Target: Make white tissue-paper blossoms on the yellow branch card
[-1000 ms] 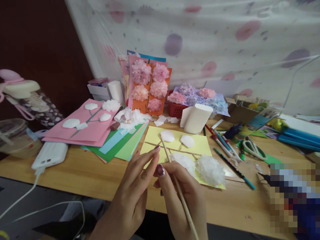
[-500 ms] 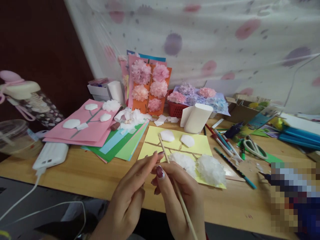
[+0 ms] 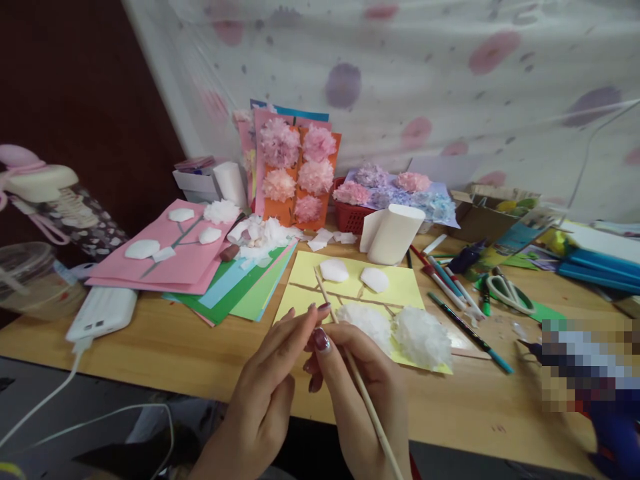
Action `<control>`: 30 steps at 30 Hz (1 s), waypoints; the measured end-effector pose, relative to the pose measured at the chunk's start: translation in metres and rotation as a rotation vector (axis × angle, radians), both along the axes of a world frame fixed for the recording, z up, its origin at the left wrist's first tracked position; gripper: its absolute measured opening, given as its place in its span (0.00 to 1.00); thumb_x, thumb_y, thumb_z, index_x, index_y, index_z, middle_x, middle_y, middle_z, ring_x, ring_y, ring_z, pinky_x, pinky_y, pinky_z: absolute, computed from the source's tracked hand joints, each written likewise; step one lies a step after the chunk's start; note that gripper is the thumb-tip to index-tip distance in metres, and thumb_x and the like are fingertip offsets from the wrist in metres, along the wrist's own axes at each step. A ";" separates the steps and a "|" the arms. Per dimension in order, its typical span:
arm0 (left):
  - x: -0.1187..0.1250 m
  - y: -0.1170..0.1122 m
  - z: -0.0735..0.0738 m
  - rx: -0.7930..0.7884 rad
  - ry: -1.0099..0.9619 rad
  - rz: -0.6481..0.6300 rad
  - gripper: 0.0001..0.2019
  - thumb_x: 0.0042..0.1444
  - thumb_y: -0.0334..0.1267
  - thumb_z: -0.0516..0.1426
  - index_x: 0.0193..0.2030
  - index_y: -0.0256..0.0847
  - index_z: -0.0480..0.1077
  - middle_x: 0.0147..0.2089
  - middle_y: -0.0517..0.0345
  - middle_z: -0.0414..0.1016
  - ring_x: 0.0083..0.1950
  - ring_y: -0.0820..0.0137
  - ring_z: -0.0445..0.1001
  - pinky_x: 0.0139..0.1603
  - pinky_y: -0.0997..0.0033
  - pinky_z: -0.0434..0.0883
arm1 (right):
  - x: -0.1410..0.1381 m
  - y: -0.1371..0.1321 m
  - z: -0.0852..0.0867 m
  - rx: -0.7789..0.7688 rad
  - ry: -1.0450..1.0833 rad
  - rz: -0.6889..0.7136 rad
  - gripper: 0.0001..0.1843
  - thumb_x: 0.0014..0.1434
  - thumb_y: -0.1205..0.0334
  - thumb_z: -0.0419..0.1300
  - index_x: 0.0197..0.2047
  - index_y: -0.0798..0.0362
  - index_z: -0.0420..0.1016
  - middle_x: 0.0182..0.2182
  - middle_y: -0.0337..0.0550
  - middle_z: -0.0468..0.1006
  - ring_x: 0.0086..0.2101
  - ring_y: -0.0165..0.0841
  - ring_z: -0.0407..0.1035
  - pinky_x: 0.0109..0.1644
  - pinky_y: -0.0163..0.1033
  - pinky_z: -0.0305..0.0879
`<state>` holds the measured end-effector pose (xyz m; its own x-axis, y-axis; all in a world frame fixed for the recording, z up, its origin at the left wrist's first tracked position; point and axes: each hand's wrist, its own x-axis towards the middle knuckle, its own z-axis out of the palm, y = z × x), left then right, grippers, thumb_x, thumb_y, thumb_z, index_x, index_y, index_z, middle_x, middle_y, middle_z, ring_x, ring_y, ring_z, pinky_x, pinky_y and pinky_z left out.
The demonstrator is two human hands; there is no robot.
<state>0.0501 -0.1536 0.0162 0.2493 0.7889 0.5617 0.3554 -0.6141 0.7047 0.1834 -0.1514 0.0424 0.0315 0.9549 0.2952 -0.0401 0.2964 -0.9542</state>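
My right hand (image 3: 367, 383) holds a thin wooden stick (image 3: 367, 400) that slants across it, its tip over the yellow sheet. The fingertips of my left hand (image 3: 265, 380) meet the right thumb and index finger. Its fingers are pressed together, and whatever lies between the fingertips is too small and hidden to make out. Beyond both hands lies the yellow sheet (image 3: 305, 267) with brown branch lines. Two flat white pads (image 3: 334, 270) sit on its upper part. Two fluffy white paper flowers (image 3: 424, 338) rest on its lower part, one partly behind my right hand.
A pink card (image 3: 190, 267) with white pads and one fluffy flower lies left, by green sheets (image 3: 225, 303). A white paper roll (image 3: 395, 233) stands behind the yellow sheet. Markers (image 3: 470, 333), scissors (image 3: 510, 293) and a dark blue glue gun (image 3: 610, 420) lie right. A drink cup (image 3: 37, 280) stands far left.
Both hands have shifted only slightly, still together at the fingertips, with the stick still in the right hand. The view has moved a little; the things on the table stay where they were.
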 end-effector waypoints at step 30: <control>-0.095 0.078 0.056 -0.242 -0.028 0.620 0.21 0.57 0.44 0.57 0.15 0.43 0.62 0.13 0.63 0.66 0.26 0.68 0.75 0.39 0.68 0.74 | 0.052 -0.008 -0.001 0.101 -0.250 -0.237 0.17 0.67 0.51 0.56 0.34 0.48 0.82 0.24 0.40 0.76 0.25 0.32 0.71 0.30 0.34 0.65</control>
